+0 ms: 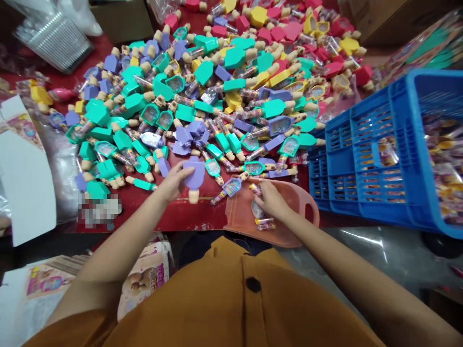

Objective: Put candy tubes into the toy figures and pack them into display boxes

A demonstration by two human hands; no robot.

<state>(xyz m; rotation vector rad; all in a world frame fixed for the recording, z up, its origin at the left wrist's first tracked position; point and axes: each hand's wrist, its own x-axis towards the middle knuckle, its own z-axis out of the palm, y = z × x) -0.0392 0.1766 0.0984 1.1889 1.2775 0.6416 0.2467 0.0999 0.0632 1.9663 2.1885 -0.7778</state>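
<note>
Lavender plastic is sitting against the left hand (173, 182) at about 11 o'clock, its fingers curling around a lolly-shaped toy (192, 176) with a tan stick end. The right hand (271, 201) is hanging over a salmon tray (238, 217) at 1 o'clock, its fingertips (261, 193) pinching a clear tube (255, 189). More tubes (265, 224) and a round clear piece (257, 209) are lying on that tray, just under the hand. A big pile (202, 96) of lavender, teal, yellow and red toys is spreading across a red tabletop (191, 217) from 10 to 1 o'clock. A blue crate (361, 159) packed with wrapped items is standing at 2 o'clock, touching the pile's edge. A stack of clear trays (54, 41) is lying at 10 o'clock, while white card (25, 183) is leaning at 9 o'clock.
</note>
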